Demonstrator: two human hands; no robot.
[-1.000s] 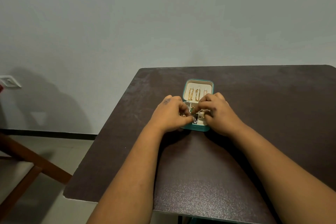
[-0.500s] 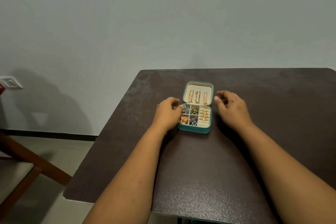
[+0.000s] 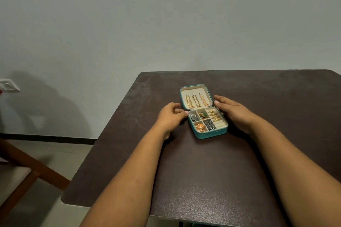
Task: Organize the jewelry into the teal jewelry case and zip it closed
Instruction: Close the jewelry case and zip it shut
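Observation:
The teal jewelry case [image 3: 208, 134] lies open on the dark table, its lid [image 3: 208, 89] tilted back. Three gold chains [image 3: 195, 100] hang inside the cream lid. The base compartments hold silver pieces, green and gold pieces, an orange-gold ring and gold rings on the ring rolls [image 3: 215, 115]. My left hand [image 3: 170, 117] rests at the case's left side, fingers loosely curled, fingertips touching the base's far-left corner. Along the right side lies my right hand [image 3: 234, 111], fingers extended beside the lid's right edge. Neither hand holds anything.
The dark brown table [image 3: 203, 171] stands against a pale wall. A wooden chair [image 3: 27, 167] is at the lower left, beyond the table's left edge. A wall socket [image 3: 8, 84] sits low on the left.
Both hands have drawn apart from over the case's compartments to its two sides, uncovering the jewelry. The case now sits slightly turned, its front toward the right.

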